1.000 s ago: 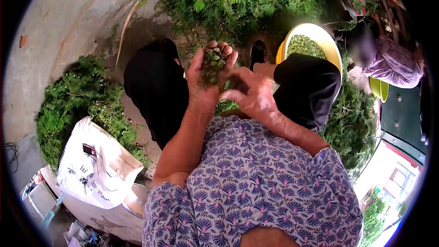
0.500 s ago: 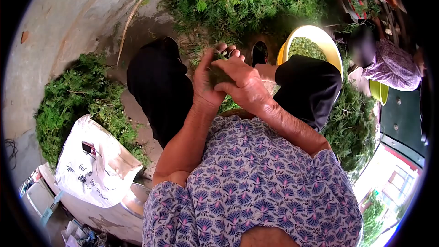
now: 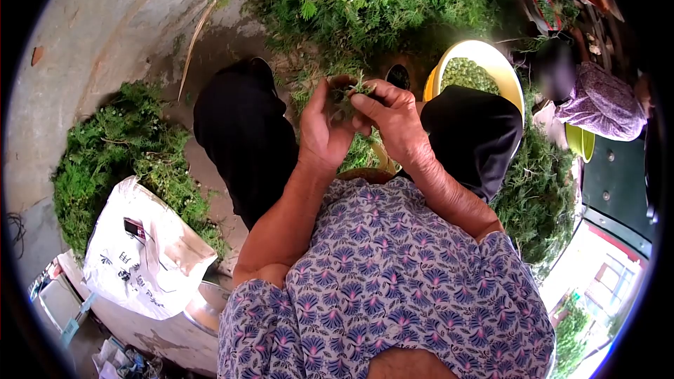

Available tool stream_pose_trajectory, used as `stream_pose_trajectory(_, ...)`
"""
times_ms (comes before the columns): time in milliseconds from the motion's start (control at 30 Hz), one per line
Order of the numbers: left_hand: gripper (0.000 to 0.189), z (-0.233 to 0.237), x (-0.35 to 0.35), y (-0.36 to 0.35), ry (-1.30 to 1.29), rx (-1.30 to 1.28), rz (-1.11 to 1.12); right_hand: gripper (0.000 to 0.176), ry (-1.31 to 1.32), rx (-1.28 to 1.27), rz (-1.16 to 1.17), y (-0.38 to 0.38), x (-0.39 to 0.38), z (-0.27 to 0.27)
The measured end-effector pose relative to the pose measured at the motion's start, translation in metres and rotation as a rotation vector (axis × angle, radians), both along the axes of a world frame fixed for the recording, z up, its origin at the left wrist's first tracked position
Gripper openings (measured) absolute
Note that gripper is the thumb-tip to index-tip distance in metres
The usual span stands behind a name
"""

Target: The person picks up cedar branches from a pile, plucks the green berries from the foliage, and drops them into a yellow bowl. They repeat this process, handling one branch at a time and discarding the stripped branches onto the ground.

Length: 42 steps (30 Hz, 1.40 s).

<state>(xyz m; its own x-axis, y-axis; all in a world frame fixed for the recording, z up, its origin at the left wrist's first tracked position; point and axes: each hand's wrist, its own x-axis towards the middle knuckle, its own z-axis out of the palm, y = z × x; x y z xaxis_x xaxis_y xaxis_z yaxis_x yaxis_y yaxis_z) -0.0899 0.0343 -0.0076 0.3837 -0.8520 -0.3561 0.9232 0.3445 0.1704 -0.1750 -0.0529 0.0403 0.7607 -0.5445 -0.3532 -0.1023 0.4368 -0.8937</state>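
My left hand [image 3: 326,128] is raised between my knees, its fingers curled around a small green evergreen sprig [image 3: 359,89]. Close against it, my right hand [image 3: 399,118] pinches the same sprig between thumb and fingers. Shadow and the fingers hide part of the sprig. Below the hands, in front of my shirt, shows part of a brown rim [image 3: 366,174] with greenery at it. To the right, partly behind my knee, a yellow bucket [image 3: 516,78] holds many small green berry-like cones [image 3: 469,74].
A large heap of evergreen branches [image 3: 379,0] lies ahead. More branches [image 3: 119,147] lie at left, and another pile [image 3: 537,189] at right. A white sack [image 3: 140,267] with a phone [image 3: 133,227] sits lower left. Another person in a patterned garment [image 3: 600,102] is at right.
My right hand has shifted right and turned, from lying across the left palm to pinching the sprig at its tip. The left palm now shows more openly.
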Motion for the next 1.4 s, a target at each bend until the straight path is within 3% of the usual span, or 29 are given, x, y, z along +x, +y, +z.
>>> stream_pose_trajectory(167,0.038,-0.002,0.001,-0.005,0.023,0.047,0.05,0.009,-0.074,0.182,-0.069,-0.007,-0.002,-0.003)
stream_pose_trajectory(233,0.035,-0.003,0.002,-0.003,0.031,0.005,0.047,0.008,-0.119,0.362,-0.082,-0.013,-0.003,-0.003)
stream_pose_trajectory(433,0.028,-0.006,0.003,-0.002,0.031,-0.052,0.026,0.007,-0.167,0.45,-0.092,-0.015,-0.007,-0.002)
stream_pose_trajectory(567,0.023,0.001,-0.001,-0.001,0.054,0.055,0.021,0.006,-0.173,0.446,-0.126,-0.02,-0.006,-0.003)
stream_pose_trajectory(1100,0.018,-0.011,-0.008,-0.005,-0.019,0.048,-0.023,0.009,-0.151,0.425,-0.086,-0.016,-0.003,-0.01)
stream_pose_trajectory(1167,0.016,-0.017,-0.009,-0.005,0.114,0.085,0.033,0.008,-0.177,0.436,-0.077,-0.016,-0.003,-0.011)
stream_pose_trajectory(1400,0.01,0.0,0.0,-0.003,0.21,-0.029,0.071,0.01,-0.208,0.357,-0.014,-0.027,-0.02,0.006)
